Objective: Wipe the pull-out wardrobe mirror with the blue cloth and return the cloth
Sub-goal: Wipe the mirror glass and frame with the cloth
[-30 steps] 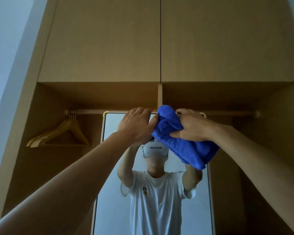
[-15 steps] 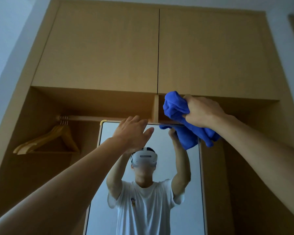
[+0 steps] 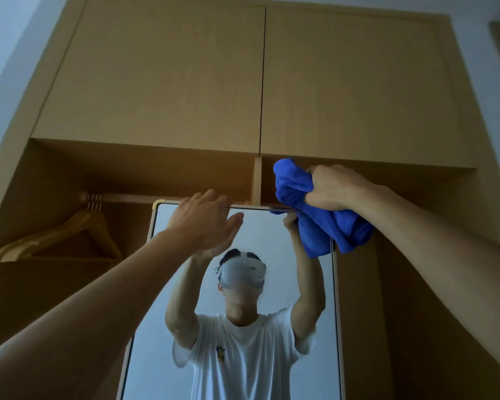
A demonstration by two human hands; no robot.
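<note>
Right hand has lifted the bunched blue cloth, fingers gripping it, to the mirror top-right corner. Left hand has released, fingers open; wiping likely begins.

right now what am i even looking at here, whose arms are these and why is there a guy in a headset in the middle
There is no machine here. A person wears a camera on the head, so the two bare arms reaching up belong to the wearer. The figure in the headset is that same person, reflected in the tall mirror standing in front of a wooden wardrobe. The right hand grips a bunched blue cloth at the mirror's top right corner. The left hand is open, fingers straight, near the mirror's top edge; whether it touches the glass is unclear. To the left, wooden hangers hang from a rail.
</note>
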